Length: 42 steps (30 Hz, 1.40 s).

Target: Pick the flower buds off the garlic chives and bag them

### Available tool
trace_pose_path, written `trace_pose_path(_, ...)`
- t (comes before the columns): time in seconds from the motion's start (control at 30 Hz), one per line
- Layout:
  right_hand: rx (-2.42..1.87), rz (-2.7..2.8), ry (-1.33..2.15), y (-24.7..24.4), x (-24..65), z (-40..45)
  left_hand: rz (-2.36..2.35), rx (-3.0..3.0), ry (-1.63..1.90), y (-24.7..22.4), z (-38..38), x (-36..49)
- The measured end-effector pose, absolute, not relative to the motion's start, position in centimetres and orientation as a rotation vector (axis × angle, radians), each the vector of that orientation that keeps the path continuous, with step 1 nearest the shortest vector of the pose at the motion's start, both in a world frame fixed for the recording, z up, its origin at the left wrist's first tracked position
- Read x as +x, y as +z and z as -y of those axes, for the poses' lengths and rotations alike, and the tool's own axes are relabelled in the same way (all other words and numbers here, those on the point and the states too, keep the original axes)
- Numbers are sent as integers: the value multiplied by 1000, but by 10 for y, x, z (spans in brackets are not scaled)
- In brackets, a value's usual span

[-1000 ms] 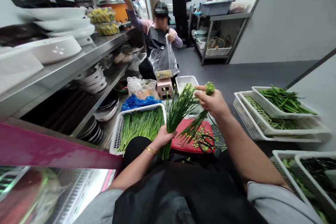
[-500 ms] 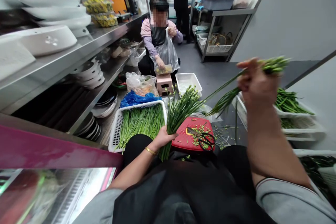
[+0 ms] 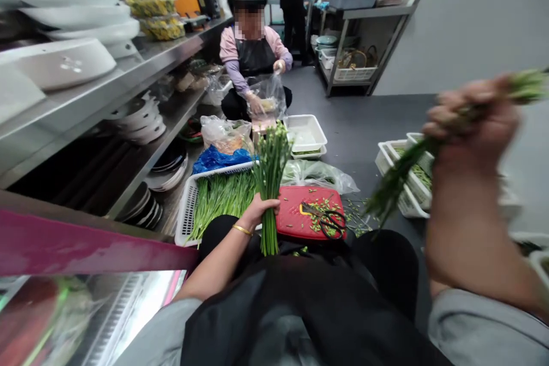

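Note:
My left hand (image 3: 256, 211) is closed around an upright bunch of green flowering chives (image 3: 273, 163), buds at the top and cut stems below. Raised at the right, my right hand (image 3: 474, 111) grips a smaller bundle of chives (image 3: 392, 177), blurred by motion; its buds stick out past the fist. Between my knees lies a red board-like surface (image 3: 295, 214) scattered with bits of chive. Black-handled scissors (image 3: 330, 222) rest on it. Left of the board, a white basket (image 3: 185, 214) is filled with more chives (image 3: 223, 200).
A co-worker (image 3: 256, 57) squats ahead, hands in a clear plastic bag (image 3: 270, 94). Steel shelves (image 3: 141, 66) with dishes run along the left. White baskets (image 3: 403, 183) of green vegetables stand at right. A clear bag (image 3: 317, 176) lies beyond the red board.
My right hand has moved right and up, pulling its chives apart from the left bunch. My left hand's bunch now stands more upright. The co-worker's bag has dropped lower.

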State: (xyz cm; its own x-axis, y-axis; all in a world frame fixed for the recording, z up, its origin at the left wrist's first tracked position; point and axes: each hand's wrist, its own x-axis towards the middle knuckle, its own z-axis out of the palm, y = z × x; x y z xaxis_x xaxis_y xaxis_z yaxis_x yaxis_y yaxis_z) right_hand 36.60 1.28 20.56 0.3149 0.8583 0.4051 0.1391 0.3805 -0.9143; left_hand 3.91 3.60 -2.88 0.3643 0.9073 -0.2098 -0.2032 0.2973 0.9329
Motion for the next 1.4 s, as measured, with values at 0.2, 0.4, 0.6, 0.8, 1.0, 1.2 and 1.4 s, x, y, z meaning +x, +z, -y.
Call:
trace_pose_path(0.2, -956, 990, 1091, 162, 308, -36, -709, 906, 904, -2, -40, 54)
trace_pose_path(0.4, -963, 1141, 1241, 125, 275, -47, -658, 1062, 907, 35, -42, 52)
trace_pose_path(0.6, -1088, 1312, 1170, 116, 234, -50, -677, 1051, 1041, 65, -43, 82)
trace_pose_path(0.8, -1050, 1227, 1216, 112, 236, -47, -764, 993, 1095, 64, -44, 92)
trace_pose_path(1.0, -1077, 1142, 1357, 93, 231, -38, -774, 1025, 1125, 62, -42, 86)
trace_pose_path(1.2, -1137, 1215, 945, 84, 223, -39, -777, 1023, 1101, 67, -36, 90)
trace_pose_path(1.4, -1165, 1293, 702, 91, 232, -33, -787, 989, 1057, 68, -31, 92)
